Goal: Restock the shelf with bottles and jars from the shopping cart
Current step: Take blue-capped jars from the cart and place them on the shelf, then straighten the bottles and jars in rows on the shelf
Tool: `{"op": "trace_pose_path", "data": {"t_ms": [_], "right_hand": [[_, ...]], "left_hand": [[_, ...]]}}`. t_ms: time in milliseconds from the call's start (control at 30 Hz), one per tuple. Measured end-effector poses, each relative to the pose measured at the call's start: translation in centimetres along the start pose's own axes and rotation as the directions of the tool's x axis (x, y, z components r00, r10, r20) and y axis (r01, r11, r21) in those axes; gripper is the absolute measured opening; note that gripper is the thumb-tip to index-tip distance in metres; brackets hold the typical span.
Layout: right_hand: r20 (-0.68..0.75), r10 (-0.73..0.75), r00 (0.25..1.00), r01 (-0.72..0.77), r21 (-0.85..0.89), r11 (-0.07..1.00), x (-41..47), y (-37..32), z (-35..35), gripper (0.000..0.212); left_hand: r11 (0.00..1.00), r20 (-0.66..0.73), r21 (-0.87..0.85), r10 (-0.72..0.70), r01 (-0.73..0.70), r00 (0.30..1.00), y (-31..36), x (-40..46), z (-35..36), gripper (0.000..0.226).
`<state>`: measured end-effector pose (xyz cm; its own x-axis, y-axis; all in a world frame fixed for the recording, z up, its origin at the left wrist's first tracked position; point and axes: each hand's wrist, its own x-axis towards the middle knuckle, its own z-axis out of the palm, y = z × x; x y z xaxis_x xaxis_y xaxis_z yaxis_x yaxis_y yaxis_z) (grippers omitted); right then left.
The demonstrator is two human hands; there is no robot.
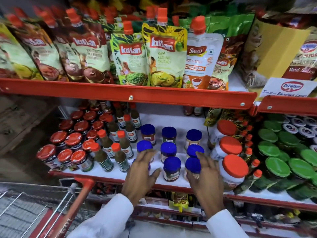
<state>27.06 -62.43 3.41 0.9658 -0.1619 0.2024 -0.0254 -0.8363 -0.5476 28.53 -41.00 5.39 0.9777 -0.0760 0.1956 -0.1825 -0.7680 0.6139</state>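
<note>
Several blue-lidded jars (172,166) stand in three rows on the white middle shelf (109,172). My right hand (205,179) wraps around the front right blue-lidded jar (193,164), fingers behind the lid and thumb on the label. My left hand (140,174) lies over the front left jar (134,160) with its fingers spread; that jar is almost wholly hidden under the palm. Both jars sit at the shelf's front edge. The wire shopping cart (34,212) with its red handle (82,191) is at the lower left.
Left of the blue jars stand small orange-capped sauce bottles (120,157) and red-lidded jars (78,157). To the right are large orange-lidded tubs (234,169) and green-lidded jars (277,166). Chutney pouches (164,54) fill the shelf above, behind a red rail (130,97).
</note>
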Motion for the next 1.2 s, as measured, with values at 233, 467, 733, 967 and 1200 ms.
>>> {"op": "trace_pose_path", "data": {"t_ms": [233,467,733,967,1200], "right_hand": [[0.023,-0.336,0.942,0.337,-0.073,0.939,0.3,-10.1,3.1,0.072],[0.206,-0.404,0.891,0.401,0.059,0.914,2.1,-18.5,7.0,0.063],[0.249,-0.205,0.947,0.191,0.081,0.978,4.4,-23.0,9.9,0.014],[0.269,-0.078,0.960,0.052,0.100,0.994,5.0,-23.7,11.5,0.009],[0.397,-0.157,0.904,0.105,0.148,0.983,5.4,-23.1,11.0,0.032]], "left_hand": [[0.989,-0.180,0.089,0.130,-0.115,0.975,-4.0,-1.3,-9.1,0.047],[0.991,-0.277,0.133,0.022,0.016,0.961,-12.1,-1.3,-14.6,0.046],[0.995,-0.123,0.058,-0.072,0.080,0.990,-15.2,2.0,-15.4,0.035],[0.994,-0.049,-0.063,-0.093,0.090,0.994,-15.3,3.7,-14.8,0.028],[0.993,0.008,-0.057,-0.107,0.108,0.994,-15.5,4.2,-15.2,0.036]]}}
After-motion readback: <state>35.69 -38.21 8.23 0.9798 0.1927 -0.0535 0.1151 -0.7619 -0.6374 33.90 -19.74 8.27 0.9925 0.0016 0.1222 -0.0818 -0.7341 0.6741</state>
